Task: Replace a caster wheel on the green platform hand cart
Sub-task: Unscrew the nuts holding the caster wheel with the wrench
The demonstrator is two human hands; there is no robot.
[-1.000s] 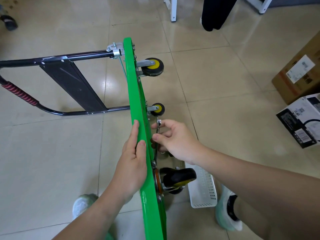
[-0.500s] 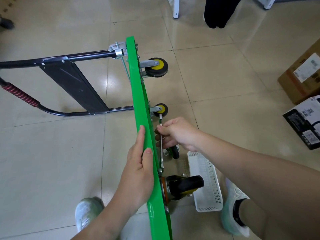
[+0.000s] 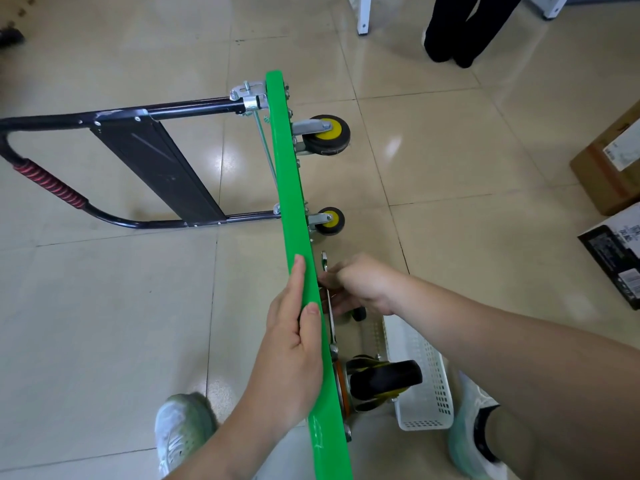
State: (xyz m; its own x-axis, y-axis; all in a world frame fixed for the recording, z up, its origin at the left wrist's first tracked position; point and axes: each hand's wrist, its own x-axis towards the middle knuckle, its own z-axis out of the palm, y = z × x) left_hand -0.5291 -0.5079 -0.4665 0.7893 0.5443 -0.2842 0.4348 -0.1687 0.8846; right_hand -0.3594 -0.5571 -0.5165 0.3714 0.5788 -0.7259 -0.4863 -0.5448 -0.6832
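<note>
Wrench (image 3: 331,323), stiff and slim, is pinched mid-shaft by the right grip (image 3: 363,285); beside it, the left grip (image 3: 294,351) clasps the rigid, probably tippy green platform (image 3: 287,174).

White perforated basket (image 3: 429,407) on tiles (image 3: 104,306); cardboard box (image 3: 609,174) beside black carton (image 3: 616,258)

Open floor (image 3: 104,306) left of the green platform (image 3: 291,188); caster (image 3: 384,377) and basket (image 3: 426,375), perhaps touching, crowd the right.
</note>
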